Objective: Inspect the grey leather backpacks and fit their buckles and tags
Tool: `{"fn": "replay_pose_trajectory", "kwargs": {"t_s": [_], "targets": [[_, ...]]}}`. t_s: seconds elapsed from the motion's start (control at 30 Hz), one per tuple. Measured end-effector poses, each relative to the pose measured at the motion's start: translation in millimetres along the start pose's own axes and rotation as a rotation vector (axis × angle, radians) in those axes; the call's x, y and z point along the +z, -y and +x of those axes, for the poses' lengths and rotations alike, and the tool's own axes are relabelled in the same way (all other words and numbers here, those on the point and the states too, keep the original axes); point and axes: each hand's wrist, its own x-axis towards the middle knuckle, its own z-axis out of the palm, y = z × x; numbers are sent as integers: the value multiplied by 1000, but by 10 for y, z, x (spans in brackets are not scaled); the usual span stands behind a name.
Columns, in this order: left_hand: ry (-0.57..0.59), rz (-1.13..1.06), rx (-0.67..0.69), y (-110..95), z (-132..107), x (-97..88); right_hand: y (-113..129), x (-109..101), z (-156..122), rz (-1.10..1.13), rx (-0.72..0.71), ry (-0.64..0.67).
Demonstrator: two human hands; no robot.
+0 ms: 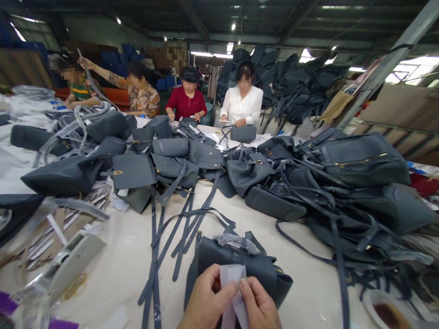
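Observation:
Both of my hands meet in front of a dark grey backpack (pixel 233 260) on the white table. My left hand (pixel 205 304) pinches one side of a thin white paper strip (pixel 232 273) between thumb and fingers. From the other side my right hand (pixel 260 307) is closed on the same strip, which hangs down between the hands. The bag's top handle (pixel 237 242) is wrapped in clear plastic. The paper and hands cover part of the bag's front.
Dark grey bags (pixel 259 168) with long straps (pixel 155 265) are piled across the table (pixel 124 263). At left lies a heap of paper strips (pixel 49 229); a bowl of brown liquid (pixel 390 314) stands at lower right. Several people work across the table, including one in white (pixel 241 102).

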Motion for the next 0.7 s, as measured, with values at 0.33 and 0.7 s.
{"fn": "replay_pose_trajectory", "kwargs": {"t_s": [0.33, 0.7], "targets": [[-17, 235, 31, -113, 243, 112, -300, -45, -8, 472, 88, 196], [405, -548, -277, -48, 226, -122, -213, -120, -26, 397, 97, 203]]}}
